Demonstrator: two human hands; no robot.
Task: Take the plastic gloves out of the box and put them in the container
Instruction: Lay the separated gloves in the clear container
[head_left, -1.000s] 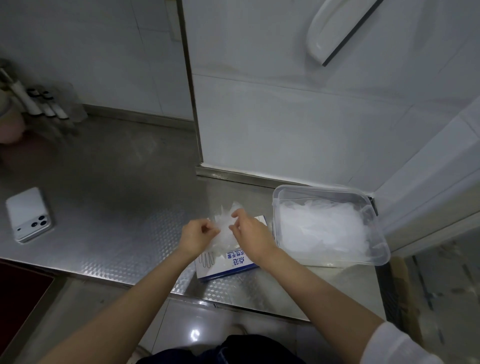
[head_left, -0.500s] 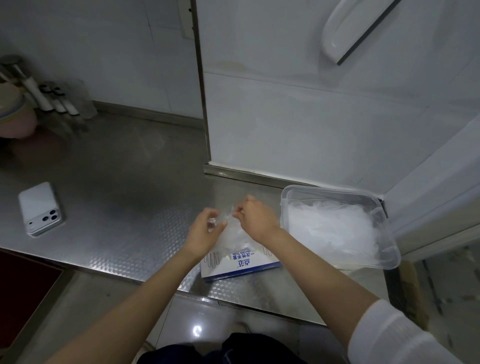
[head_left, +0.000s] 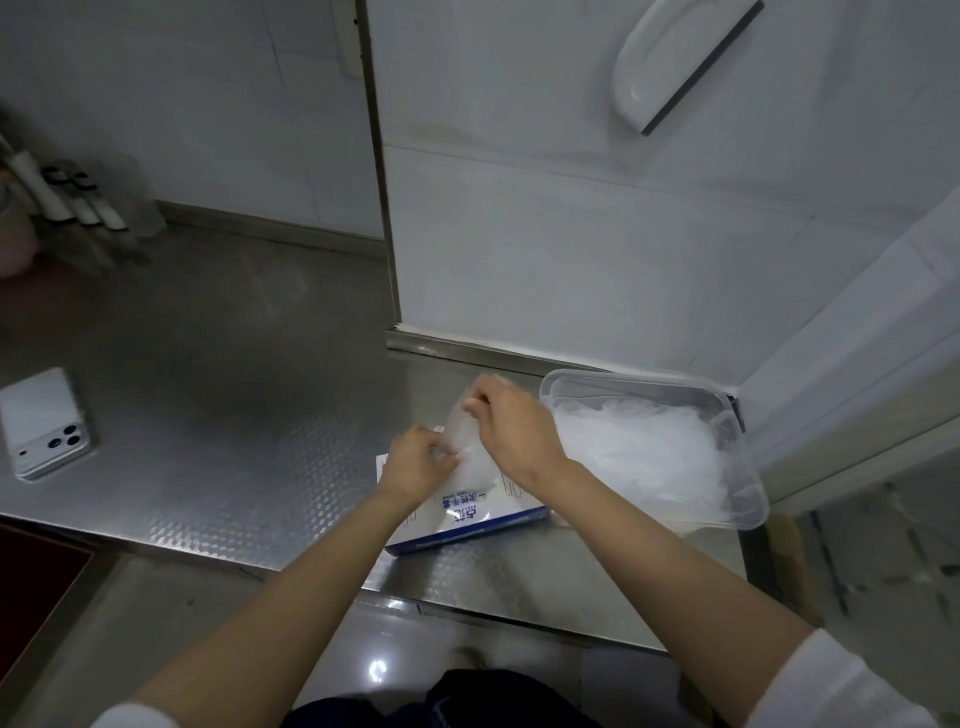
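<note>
The white, blue-edged box (head_left: 467, 519) carries blue Chinese characters (upside down from here, too small to read surely) and lies on the steel counter (head_left: 234, 389) near its front edge. Above it both hands pinch one thin clear glove (head_left: 465, 441), the left hand (head_left: 415, 462) low and the right hand (head_left: 514, 431) at its top. The clear container (head_left: 748, 499), holding a heap of gloves (head_left: 649, 457), sits just right of the box by the counter's right edge. A wide stretch of steel separates the box from a white phone (head_left: 44, 423) at the left.
</note>
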